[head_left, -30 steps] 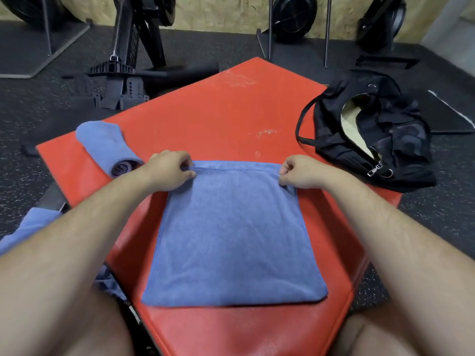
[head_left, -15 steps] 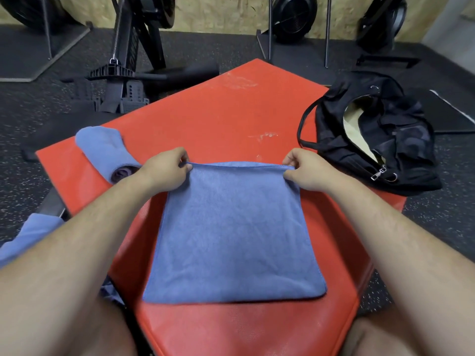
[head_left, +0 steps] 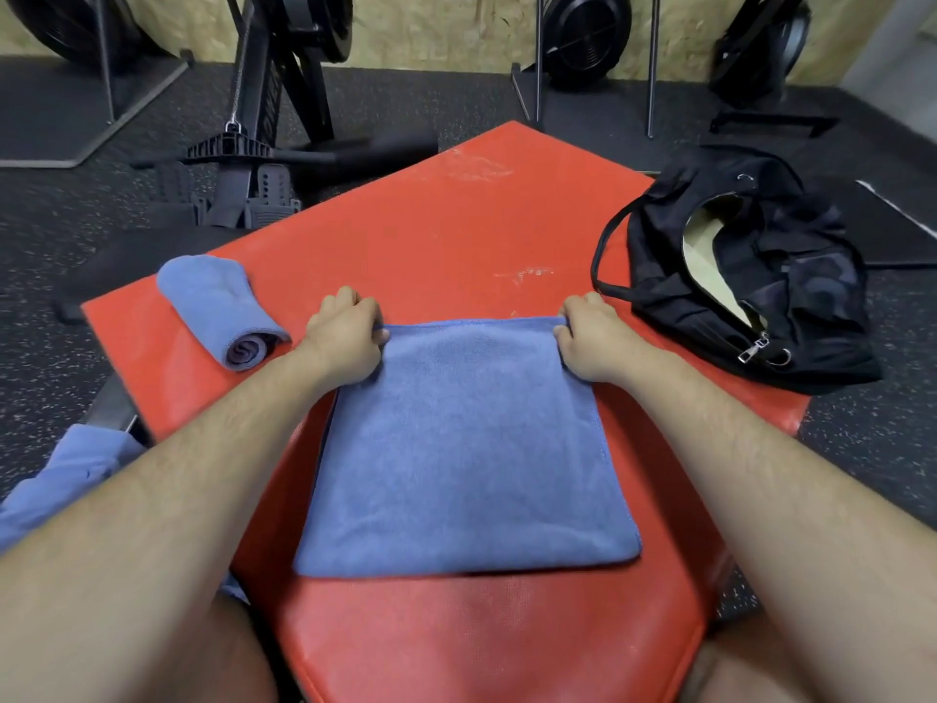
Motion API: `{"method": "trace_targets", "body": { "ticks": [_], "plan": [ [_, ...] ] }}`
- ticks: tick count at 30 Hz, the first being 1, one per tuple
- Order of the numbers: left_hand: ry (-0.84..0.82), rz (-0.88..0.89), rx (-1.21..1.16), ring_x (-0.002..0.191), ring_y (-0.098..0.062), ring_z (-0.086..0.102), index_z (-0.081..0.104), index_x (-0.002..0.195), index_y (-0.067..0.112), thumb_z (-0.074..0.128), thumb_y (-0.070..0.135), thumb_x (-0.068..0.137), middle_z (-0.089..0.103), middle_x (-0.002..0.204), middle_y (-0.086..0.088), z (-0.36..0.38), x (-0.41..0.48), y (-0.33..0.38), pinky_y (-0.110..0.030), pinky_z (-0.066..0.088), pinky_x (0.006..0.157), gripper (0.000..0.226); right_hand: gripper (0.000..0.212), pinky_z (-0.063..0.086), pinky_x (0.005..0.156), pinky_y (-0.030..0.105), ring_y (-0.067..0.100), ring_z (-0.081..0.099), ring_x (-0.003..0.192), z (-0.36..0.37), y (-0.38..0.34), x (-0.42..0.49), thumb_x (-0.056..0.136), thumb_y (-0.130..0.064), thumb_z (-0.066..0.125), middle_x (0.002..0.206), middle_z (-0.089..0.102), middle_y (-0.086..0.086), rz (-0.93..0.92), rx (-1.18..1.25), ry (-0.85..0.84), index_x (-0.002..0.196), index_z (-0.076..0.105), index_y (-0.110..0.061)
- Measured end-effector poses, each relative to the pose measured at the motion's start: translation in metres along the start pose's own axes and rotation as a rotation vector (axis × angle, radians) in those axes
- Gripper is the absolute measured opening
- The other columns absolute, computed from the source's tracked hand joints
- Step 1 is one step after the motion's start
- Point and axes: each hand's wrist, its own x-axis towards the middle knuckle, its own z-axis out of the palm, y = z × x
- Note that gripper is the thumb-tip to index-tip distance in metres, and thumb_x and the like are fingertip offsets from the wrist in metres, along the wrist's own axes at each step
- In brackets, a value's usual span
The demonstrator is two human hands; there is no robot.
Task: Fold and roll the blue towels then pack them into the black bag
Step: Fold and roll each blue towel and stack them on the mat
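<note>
A gym room: dark speckled rubber floor (head_left: 61,347), exercise machines (head_left: 284,68) along the top of the frame, a chipboard wall (head_left: 446,27) behind them. A red padded mat (head_left: 456,235) fills the centre.

Mid-frame on the mat lies a blue towel (head_left: 466,449), folded flat to a rough square. The left hand (head_left: 347,339) and right hand (head_left: 590,342) each curl their fingers round one far corner, pinching the top edge.

This looks like the start of the next fold or the roll. It calls for both hands to draw the edge evenly towards the body, keeping it straight.

A rolled towel (head_left: 213,301) lies at centre left, not yet packed. The black bag (head_left: 750,276) sits unzipped at right. More blue cloth (head_left: 66,474) shows at lower left.

Lettering on one machine's upright is too blurred to read, and no brand shows elsewhere.
</note>
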Motion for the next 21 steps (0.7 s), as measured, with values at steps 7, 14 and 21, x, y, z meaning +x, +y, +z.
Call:
{"method": "trace_targets", "body": {
  "ticks": [7,14,21],
  "plan": [
    [0.201,0.069,-0.424,0.068,-0.023,0.048,0.047,0.091,0.014,0.062,0.022,0.097,0.051,0.070,-0.002,-0.054,-0.033,0.001,-0.032,0.034,0.058,0.018,0.007,0.050,0.078,0.036,0.016,0.064,0.085,-0.056,-0.013,-0.044,0.090,-0.021,0.066,0.088,0.069,-0.003,-0.005,0.319,0.210,0.088,0.065,-0.015],
    [0.314,0.139,-0.428,0.063,0.000,0.054,0.067,0.076,0.021,0.080,0.030,0.083,0.065,0.072,0.010,-0.126,-0.089,0.010,-0.018,0.041,0.062,0.018,0.005,0.054,0.079,0.031,0.010,0.066,0.073,-0.122,-0.020,-0.098,0.089,-0.018,0.073,0.080,0.076,-0.002,-0.015,0.487,0.246,0.085,0.077,-0.019],
    [0.494,0.170,-0.461,0.063,-0.019,0.058,0.067,0.078,0.013,0.073,0.019,0.087,0.066,0.072,-0.002,-0.196,-0.081,0.040,-0.013,0.039,0.048,0.013,0.014,0.043,0.057,0.015,-0.004,0.057,0.056,-0.179,-0.056,-0.097,0.088,-0.012,0.069,0.075,0.068,-0.010,-0.081,0.488,0.509,0.093,0.072,-0.025]
  ]
}}
